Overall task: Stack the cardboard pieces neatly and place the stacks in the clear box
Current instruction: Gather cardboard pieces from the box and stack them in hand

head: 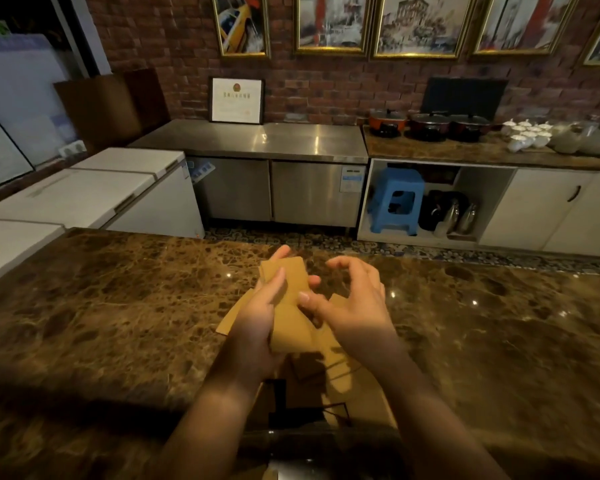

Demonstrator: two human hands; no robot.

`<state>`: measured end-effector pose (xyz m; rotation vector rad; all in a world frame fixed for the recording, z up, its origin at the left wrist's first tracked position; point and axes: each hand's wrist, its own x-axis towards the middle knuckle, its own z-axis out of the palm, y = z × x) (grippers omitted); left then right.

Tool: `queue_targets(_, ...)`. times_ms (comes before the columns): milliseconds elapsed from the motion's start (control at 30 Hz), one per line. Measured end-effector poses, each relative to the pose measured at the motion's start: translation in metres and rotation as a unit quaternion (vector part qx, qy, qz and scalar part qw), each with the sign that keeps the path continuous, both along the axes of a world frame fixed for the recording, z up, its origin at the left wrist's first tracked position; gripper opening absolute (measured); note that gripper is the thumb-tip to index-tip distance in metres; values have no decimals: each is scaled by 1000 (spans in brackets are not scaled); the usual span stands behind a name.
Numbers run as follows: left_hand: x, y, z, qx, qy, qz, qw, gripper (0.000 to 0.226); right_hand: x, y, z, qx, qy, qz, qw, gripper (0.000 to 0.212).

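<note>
Above the brown marble counter (pixel 118 306), my left hand (pixel 257 323) grips a small stack of tan cardboard pieces (pixel 291 299), thumb across the front and fingers behind. My right hand (pixel 354 299) hovers just right of the stack, fingers curled and apart, thumb tip touching the stack's right edge. More loose cardboard pieces (pixel 343 368) lie on the counter under and below my hands, partly hidden by my forearms. A clear box (pixel 312 420) with a dark rim sits near the counter's front edge, dim and partly covered by my arms.
Beyond the counter a tiled aisle runs before a steel cabinet (pixel 278 188) and white chest freezers (pixel 84 195) on the left. Pots (pixel 430 124) and white cups (pixel 530 133) stand on the far right counter, with a blue stool (pixel 395 199) below.
</note>
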<state>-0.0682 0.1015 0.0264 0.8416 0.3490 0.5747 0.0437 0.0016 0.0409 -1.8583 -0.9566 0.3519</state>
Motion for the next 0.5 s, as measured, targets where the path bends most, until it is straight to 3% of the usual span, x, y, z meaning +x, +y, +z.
queue_targets(100, -16, 29, -11, -100, -5, 51, 994, 31, 35, -4, -9, 9, 123, 2, 992, 32)
queue_targets(200, -34, 58, -18, -142, 15, 91, 986, 27, 70, -6, -32, -103, 105, -12, 989, 21)
queue_targets(267, -39, 68, -22, -155, 15, 103, 982, 25, 75, 1, -51, -218, 78, 10, 973, 33)
queue_targets(367, -34, 69, -27, -168, 7, 89, 982, 25, 64, 21, -68, -338, 26, 62, 939, 75)
queue_targets(433, -29, 66, -30, -171, 11, 82, 982, 25, 51, 34, -74, -410, -39, 130, 902, 93)
queue_targets(500, -26, 63, -34, -173, 16, 81, 982, 26, 40, 42, -77, -475, -135, 175, 852, 98)
